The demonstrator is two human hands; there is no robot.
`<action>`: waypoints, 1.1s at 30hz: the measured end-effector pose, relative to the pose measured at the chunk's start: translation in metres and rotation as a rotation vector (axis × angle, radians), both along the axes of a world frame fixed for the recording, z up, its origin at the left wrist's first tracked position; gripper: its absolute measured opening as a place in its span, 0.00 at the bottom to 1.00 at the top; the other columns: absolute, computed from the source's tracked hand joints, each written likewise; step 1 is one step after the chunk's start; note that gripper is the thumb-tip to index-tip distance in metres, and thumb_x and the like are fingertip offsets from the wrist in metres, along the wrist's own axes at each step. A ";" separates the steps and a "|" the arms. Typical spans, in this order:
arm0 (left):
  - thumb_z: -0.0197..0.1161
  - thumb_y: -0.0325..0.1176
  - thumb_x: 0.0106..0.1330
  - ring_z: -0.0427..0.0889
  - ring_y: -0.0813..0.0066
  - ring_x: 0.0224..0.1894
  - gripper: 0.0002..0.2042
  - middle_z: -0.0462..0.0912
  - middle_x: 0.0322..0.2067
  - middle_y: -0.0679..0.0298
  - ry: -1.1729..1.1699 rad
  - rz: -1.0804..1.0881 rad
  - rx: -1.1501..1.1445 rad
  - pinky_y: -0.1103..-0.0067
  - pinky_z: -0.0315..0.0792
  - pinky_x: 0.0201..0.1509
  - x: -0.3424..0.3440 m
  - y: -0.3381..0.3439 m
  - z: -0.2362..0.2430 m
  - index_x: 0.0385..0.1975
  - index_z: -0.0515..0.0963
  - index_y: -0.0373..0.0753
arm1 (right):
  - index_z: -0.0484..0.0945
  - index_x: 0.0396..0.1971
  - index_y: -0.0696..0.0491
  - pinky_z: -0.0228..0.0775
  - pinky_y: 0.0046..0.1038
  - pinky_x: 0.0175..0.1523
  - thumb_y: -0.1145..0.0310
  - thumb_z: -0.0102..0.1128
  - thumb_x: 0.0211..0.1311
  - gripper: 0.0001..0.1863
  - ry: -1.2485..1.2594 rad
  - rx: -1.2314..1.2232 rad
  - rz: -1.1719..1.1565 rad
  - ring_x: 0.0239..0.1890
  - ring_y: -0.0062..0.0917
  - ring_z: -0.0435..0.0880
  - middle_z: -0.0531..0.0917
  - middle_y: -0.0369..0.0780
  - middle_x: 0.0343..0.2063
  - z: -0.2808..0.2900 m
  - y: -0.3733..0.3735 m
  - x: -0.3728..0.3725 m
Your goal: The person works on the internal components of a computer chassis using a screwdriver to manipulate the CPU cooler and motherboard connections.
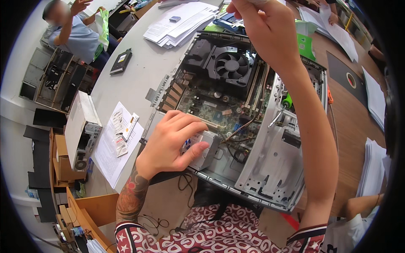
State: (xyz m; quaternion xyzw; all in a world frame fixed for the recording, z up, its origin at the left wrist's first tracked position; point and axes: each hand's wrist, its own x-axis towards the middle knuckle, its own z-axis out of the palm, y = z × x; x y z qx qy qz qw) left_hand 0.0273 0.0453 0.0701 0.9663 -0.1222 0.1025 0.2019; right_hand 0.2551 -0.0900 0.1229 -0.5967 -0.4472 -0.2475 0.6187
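Observation:
An opened desktop computer case (270, 194) lies in front of me, its inside facing up. My left hand (175, 141) rests on the metal power supply (209, 151) at the near left corner, thumb and fingers apart. My right hand (272, 31) is raised at the top of the view, fingers curled together; what they hold, if anything, is cut off by the edge. Beneath my right forearm a green-handled screwdriver (287, 101) lies on the metal drive frame. A black cooling fan (231, 65) sits at the far side of the motherboard (211, 110).
Left of the case are a paper sheet (110, 158) with small packaged parts, another slim computer (83, 130) and a black drive (121, 61). Paper stacks (179, 27) lie at the back. A person (78, 38) with a green bag stands far left; others are at the right.

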 end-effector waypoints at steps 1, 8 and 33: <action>0.61 0.40 0.60 0.79 0.57 0.43 0.16 0.81 0.39 0.57 -0.001 -0.002 -0.002 0.66 0.67 0.54 0.001 -0.001 0.000 0.39 0.78 0.34 | 0.80 0.24 0.61 0.62 0.26 0.24 0.65 0.58 0.67 0.16 0.001 -0.015 -0.009 0.18 0.19 0.74 0.77 0.40 0.14 0.002 -0.002 -0.002; 0.56 0.37 0.61 0.80 0.57 0.37 0.13 0.82 0.33 0.57 -0.085 0.030 0.059 0.66 0.70 0.49 0.000 -0.006 0.000 0.36 0.79 0.33 | 0.80 0.23 0.60 0.58 0.22 0.23 0.62 0.57 0.69 0.18 0.088 0.056 0.021 0.18 0.12 0.70 0.76 0.33 0.14 0.003 0.000 0.002; 0.56 0.30 0.61 0.84 0.52 0.37 0.11 0.84 0.32 0.51 -0.205 0.057 -0.212 0.63 0.75 0.48 -0.001 0.001 -0.006 0.32 0.81 0.28 | 0.83 0.31 0.57 0.64 0.24 0.23 0.68 0.61 0.62 0.08 0.375 -0.099 0.355 0.15 0.16 0.73 0.80 0.38 0.16 -0.025 0.033 -0.029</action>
